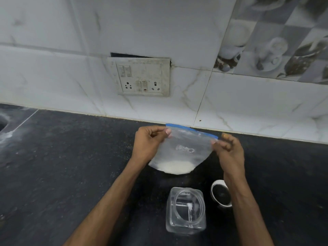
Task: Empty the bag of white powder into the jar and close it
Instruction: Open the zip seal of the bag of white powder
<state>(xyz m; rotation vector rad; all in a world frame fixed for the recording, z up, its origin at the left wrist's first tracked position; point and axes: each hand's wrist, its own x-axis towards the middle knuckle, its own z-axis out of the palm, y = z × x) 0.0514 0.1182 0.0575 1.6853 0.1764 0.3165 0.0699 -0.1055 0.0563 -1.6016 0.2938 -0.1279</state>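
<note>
A clear zip bag [184, 148] with a blue seal strip hangs upright above the dark counter, white powder [174, 167] heaped in its bottom. My left hand [149, 141] pinches the bag's top left corner. My right hand [229, 148] pinches the top right corner. Nearer to me stands a clear square jar [186, 211] with its round mouth uncovered and a trace of powder inside. Its white-rimmed lid [220, 193] lies on the counter to the jar's right, partly hidden by my right forearm.
The black stone counter [71, 166] runs left to a sink edge [3, 123] dusted with white. A tiled wall rises behind the bag, with a switch and socket plate [142, 77] on it.
</note>
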